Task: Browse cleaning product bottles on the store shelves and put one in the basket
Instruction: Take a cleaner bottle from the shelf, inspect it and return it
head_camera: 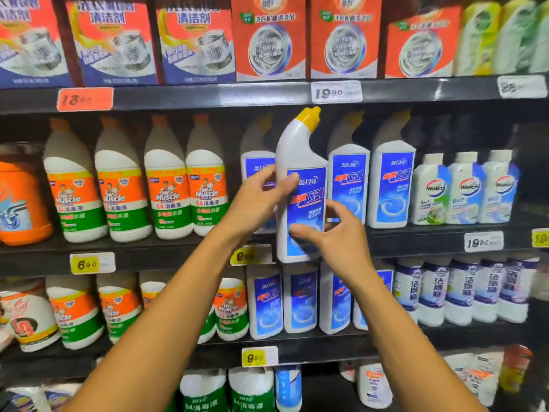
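Observation:
A white toilet-cleaner bottle (300, 162) with a blue label and a bent yellow cap is held upright in front of the middle shelf, clear of the row behind it. My left hand (258, 200) grips its left side, thumb across the label's top. My right hand (332, 236) holds its lower right side, thumb on the label's bottom. Matching blue-label bottles (389, 185) stand behind and to the right. No basket is in view.
Mr Muscle bottles (166, 188) with orange-green labels fill the middle shelf's left part. Walch bottles (466, 188) stand at its right. Orange boxes (267, 40) line the top shelf. More blue-label bottles (300, 301) sit one shelf below. The black shelf edge (178, 98) carries price tags.

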Tool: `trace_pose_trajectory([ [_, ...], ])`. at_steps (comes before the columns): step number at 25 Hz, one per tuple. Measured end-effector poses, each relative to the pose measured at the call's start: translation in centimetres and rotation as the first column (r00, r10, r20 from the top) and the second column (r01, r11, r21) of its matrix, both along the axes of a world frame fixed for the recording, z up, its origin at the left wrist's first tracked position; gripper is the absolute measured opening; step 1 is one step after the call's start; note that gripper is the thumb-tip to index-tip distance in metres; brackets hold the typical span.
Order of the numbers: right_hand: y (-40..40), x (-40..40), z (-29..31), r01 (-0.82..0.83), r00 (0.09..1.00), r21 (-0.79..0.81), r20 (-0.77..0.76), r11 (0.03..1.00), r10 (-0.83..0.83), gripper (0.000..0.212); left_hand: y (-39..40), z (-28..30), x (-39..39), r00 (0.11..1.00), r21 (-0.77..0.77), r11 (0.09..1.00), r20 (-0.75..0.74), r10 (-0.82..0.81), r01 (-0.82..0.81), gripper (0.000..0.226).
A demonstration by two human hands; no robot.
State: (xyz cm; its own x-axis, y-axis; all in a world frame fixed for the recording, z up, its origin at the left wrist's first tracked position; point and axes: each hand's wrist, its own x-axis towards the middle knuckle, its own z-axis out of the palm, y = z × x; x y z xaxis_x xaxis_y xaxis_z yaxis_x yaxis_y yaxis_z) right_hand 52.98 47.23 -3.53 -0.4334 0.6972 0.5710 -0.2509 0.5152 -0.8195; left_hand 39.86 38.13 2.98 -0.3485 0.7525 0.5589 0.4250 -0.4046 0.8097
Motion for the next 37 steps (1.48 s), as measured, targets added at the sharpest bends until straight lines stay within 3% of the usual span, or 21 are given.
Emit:
trace_pose_trajectory([
  [5, 4.2, -1.5, 1.3, 0.121, 0.988, 0.112, 0.086, 0.986, -0.131, 0.039, 4.0, 1.7, 0.1, 0.977, 0.009, 0.982, -0.102, 0.188, -0.188, 0.007],
  [11, 5.0, -1.0, 1.0, 0.173, 0.965, 0.174, 0.17, 0.969, -0.202, 0.057, 4.8, 1.6, -1.5, 0.97, -0.044, 0.972, -0.083, 0.228, -0.232, 0.016],
  [16, 5.5, -1.8, 1.7, 0.206, 0.946, 0.189, 0.214, 0.96, -0.245, 0.052, 5.8, 2.6, -1.5, 0.952, -0.123, 0.947, -0.116, 0.285, -0.298, 0.017],
  [18, 5.8, -2.2, 2.0, 0.248, 0.926, 0.223, 0.232, 0.943, -0.298, 0.054, 6.2, 2.7, -1.4, 0.88, -0.098, 0.895, -0.255, 0.4, -0.435, 0.023],
  [21, 6.1, -2.6, 1.9, 0.308, 0.898, 0.265, 0.236, 0.914, -0.371, 0.06, 6.5, 2.5, -1.4, 0.66, 0.039, 0.768, -0.486, 0.573, -0.639, 0.032],
  [24, 5.9, -3.0, 1.5, 0.364, 0.877, 0.304, 0.206, 0.88, -0.434, 0.074, 6.3, 2.2, -1.3, 0.504, 0.167, 0.687, -0.563, 0.655, -0.707, 0.04],
  [26, 5.8, -3.2, 1.2, 0.382, 0.872, 0.337, 0.176, 0.861, -0.456, 0.079, 6.1, 1.8, -1.6, 0.486, 0.193, 0.698, -0.591, 0.643, -0.689, 0.044],
  [30, 6.2, -2.9, 0.4, 0.386, 0.866, 0.413, 0.147, 0.825, -0.478, 0.082, 5.5, 0.3, -2.1, 0.572, 0.121, 0.784, -0.619, 0.539, -0.608, 0.076],
  [35, 6.3, -3.0, 0.3, 0.4, 0.839, 0.447, 0.172, 0.8, -0.516, 0.081, 6.0, -0.4, -2.7, 0.489, 0.15, 0.755, -0.678, 0.549, -0.638, 0.088],
  [37, 6.5, -3.2, 0.6, 0.406, 0.817, 0.474, 0.194, 0.781, -0.543, 0.078, 6.3, -0.5, -2.6, 0.496, 0.114, 0.76, -0.694, 0.521, -0.64, 0.092],
])
